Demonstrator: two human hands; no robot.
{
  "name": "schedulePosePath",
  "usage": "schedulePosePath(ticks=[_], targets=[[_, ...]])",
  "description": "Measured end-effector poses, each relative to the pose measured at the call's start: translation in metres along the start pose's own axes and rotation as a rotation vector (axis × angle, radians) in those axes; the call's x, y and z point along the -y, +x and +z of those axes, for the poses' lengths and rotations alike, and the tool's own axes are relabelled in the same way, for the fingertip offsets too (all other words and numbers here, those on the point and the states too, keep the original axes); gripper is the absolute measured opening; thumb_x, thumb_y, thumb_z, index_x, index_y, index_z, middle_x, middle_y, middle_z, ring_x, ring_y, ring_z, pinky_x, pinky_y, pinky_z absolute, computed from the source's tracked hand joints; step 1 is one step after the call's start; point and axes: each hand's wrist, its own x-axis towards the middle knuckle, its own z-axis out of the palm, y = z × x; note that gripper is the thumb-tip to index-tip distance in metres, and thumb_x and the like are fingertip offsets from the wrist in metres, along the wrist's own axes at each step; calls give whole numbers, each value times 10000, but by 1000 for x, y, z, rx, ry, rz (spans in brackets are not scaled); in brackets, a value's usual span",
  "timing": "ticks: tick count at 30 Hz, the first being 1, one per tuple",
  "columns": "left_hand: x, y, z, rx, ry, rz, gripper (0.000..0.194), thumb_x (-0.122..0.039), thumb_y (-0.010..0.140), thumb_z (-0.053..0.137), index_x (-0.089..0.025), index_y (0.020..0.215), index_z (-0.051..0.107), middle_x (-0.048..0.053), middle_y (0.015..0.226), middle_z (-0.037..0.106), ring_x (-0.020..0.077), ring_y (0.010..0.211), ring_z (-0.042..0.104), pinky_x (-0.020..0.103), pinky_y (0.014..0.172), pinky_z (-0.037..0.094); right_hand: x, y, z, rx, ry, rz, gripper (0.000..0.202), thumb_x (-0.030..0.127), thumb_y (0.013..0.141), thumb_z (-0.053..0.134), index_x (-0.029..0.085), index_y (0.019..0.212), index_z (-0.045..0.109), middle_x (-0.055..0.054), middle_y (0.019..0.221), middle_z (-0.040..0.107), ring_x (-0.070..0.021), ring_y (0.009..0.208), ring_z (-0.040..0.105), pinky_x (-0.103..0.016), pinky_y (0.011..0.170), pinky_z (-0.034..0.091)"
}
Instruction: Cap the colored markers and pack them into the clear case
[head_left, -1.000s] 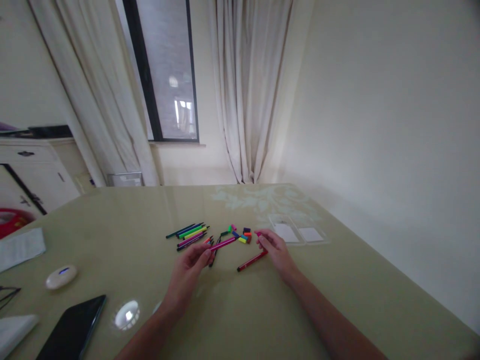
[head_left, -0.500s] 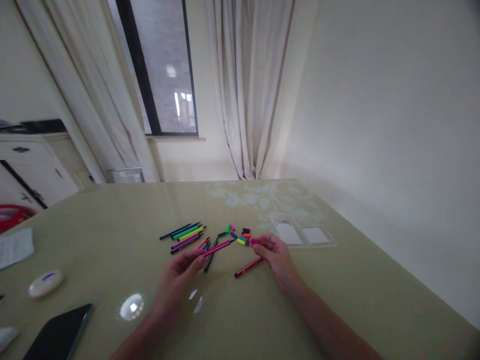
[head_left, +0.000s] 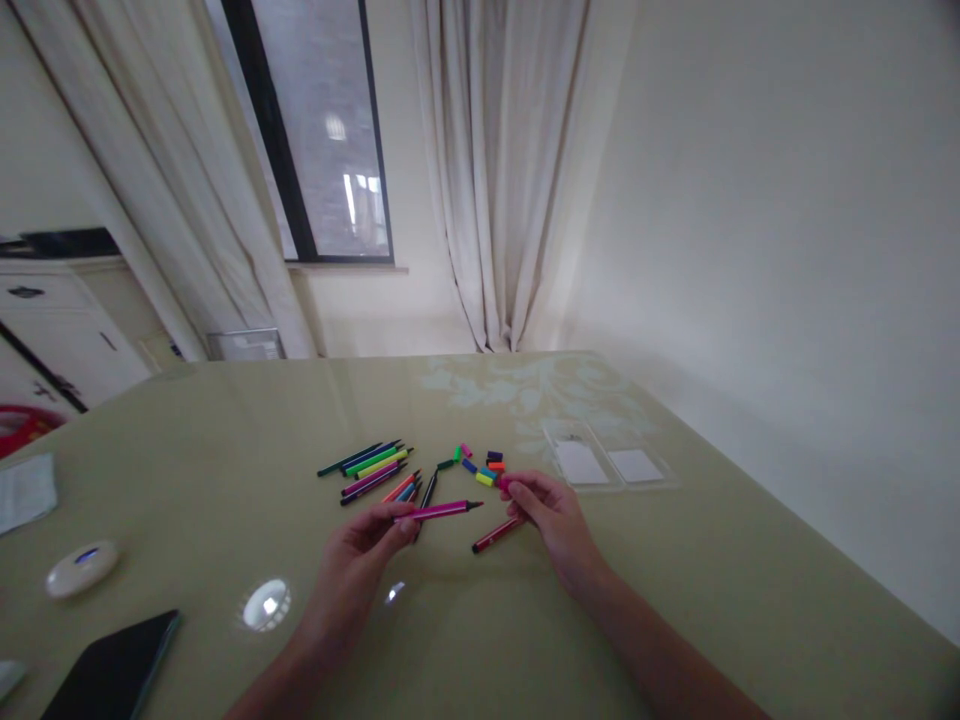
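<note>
Both bare arms reaching forward, coming in from the bottom. Left hand (head_left: 358,556) pinching with thumb and fingers, held just above the surface, knuckles up. Right hand (head_left: 553,520) curling, fingertips pinching together, wrist staying low. Hands near each other, not touching.

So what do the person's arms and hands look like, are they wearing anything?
Both arms are bare, with no sleeves in view. The left hand and right hand wear no gloves. No watch, bracelet or ring shows, though the picture is too soft to rule out a thin ring.
</note>
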Motion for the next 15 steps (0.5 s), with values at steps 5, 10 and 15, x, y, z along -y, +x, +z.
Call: schedulePosePath(ticks=[5, 10, 15], targets=[[3, 0, 1, 22, -51, 5, 480, -529, 672, 892, -188, 1002, 815, 94, 958, 806, 207, 872, 732, 297, 816, 598, 5, -1, 1, 33, -11, -11, 407, 496, 713, 878, 219, 1002, 803, -79, 977, 791, -176, 753, 683, -312, 723, 550], [8, 3, 0, 49, -74, 13, 464, -499, 717, 876, -196, 1062, 806, 102, 1027, 804, 206, 910, 736, 306, 866, 598, 6, -1, 1, 40, 9, -33, 382, 495, 724, 875, 213, 967, 790, -69, 912, 793, -173, 744, 690, -304, 712, 566], [6, 3, -1, 37, -51, 36, 444, -476, 718, 882, -210, 1063, 800, 93, 1040, 803, 200, 910, 732, 293, 849, 600, 4, -2, 0, 63, -18, -28, 351, 481, 742, 865, 209, 955, 803, -77, 933, 798, -176, 760, 696, -311, 734, 578]])
